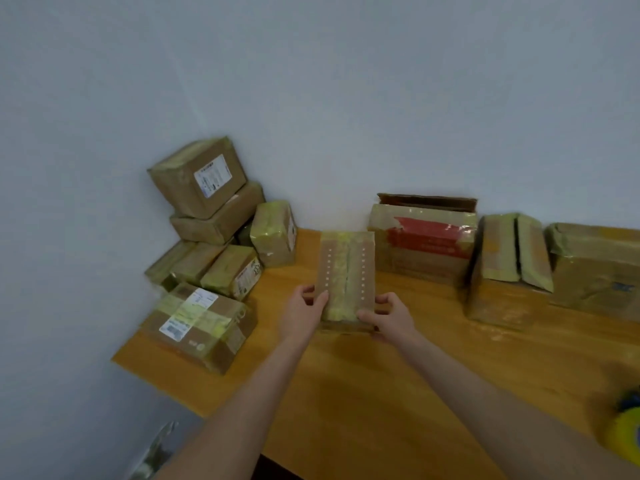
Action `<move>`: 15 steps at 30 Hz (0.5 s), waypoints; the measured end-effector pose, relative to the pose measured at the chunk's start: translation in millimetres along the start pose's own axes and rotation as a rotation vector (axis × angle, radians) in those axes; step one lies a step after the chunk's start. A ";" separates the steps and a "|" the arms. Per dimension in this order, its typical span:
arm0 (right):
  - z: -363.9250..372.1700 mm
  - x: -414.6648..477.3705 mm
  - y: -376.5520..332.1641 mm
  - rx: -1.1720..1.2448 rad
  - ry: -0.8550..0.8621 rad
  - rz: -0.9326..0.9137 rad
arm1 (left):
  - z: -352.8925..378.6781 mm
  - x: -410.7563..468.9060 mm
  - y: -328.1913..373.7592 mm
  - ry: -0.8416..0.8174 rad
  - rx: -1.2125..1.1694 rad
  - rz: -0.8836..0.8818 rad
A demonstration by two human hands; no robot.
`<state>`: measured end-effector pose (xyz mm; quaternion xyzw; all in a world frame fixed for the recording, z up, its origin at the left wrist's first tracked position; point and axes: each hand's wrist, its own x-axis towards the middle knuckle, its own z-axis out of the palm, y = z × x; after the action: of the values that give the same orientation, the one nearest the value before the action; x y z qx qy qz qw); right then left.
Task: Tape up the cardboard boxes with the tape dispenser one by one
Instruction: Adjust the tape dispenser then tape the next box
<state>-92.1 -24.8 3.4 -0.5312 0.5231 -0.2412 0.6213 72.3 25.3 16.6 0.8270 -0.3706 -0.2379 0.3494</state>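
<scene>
Wood-toned tabletop (363, 393) carries every object shown. At its near right edge the tape dispenser (627, 424), a yellow roll with a blue part above it, is blurred and cut off by the frame. It lies well apart from both hands. Below the near left edge, a pale shiny object (156, 452) is too blurred to identify.

Two bare forearms enter from the bottom. The left hand (303, 315) grips the near left corner of the small cardboard box (348, 271): the thumb lies on the top face, and the fingers curl round the side with their tips hidden. The right hand (389, 315) grips the near right corner likewise, thumb on top and fingers bent round the side. Whether the base rests fully on the tabletop cannot be told. A yellowish tape band runs along the centre seam between two rows of small pale dots.

To the left lies a labelled box (201, 327); its white label shows a barcode, but the print is unreadable. Beyond it a pile of taped boxes (207, 216) leans against the wall (346, 81); the label on the topmost is also illegible.

Behind the held box stands a red-printed box (426, 244) with its rear flap raised and its lettering indistinct. To its right is a split-top box (509, 268) whose flaps stand apart along a dark gap. Farther right, an edge box (595, 268) is cut off by the frame.
</scene>
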 end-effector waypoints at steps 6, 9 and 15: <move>107.3 64.1 -25.9 0.076 0.053 0.087 | -71.2 97.9 -48.4 -0.116 0.211 0.109; 146.8 84.0 -27.7 0.135 0.053 0.124 | -91.7 133.8 -66.2 -0.162 0.275 0.103; 192.3 110.7 -27.2 0.163 0.143 0.162 | -105.2 169.8 -85.0 -0.209 0.382 0.078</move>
<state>126.4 -49.8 -36.9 -0.4165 0.5860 -0.2690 0.6409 282.9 -23.9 -2.7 0.8341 -0.4748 -0.2342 0.1548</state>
